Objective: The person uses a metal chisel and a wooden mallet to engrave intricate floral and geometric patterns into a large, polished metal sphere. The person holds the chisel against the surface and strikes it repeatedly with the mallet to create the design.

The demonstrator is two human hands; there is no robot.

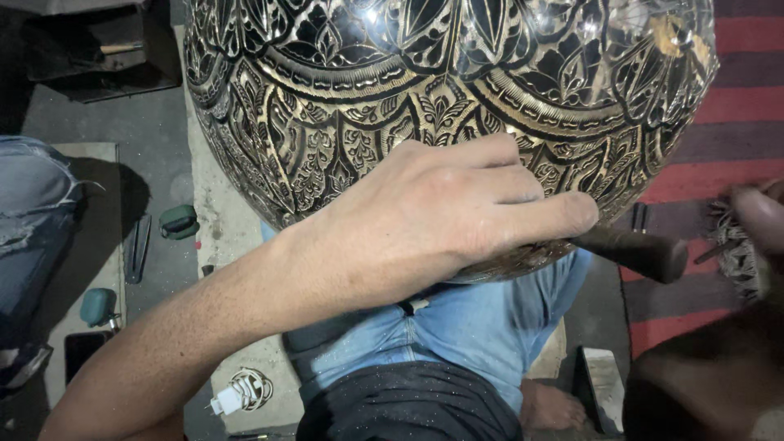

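Observation:
A large round metal vessel (441, 90), engraved with black and gold leaf patterns, rests over my lap in blue jeans (482, 327). My left hand (441, 216) lies flat against its lower side, fingers together and pointing right. A dark cylindrical metal tool (641, 249) sticks out from under those fingertips, and the hand seems to grip it against the vessel. My right hand (759, 216) is blurred at the right edge, next to a patterned object (739, 257). What it holds is hidden.
A red striped rug (735, 106) lies to the right. On the grey floor at left are a green case (178, 220), a teal object (98, 306), a phone (82, 351) and a white charger with coiled cable (241, 390). Another person's jeans leg (33, 212) shows at far left.

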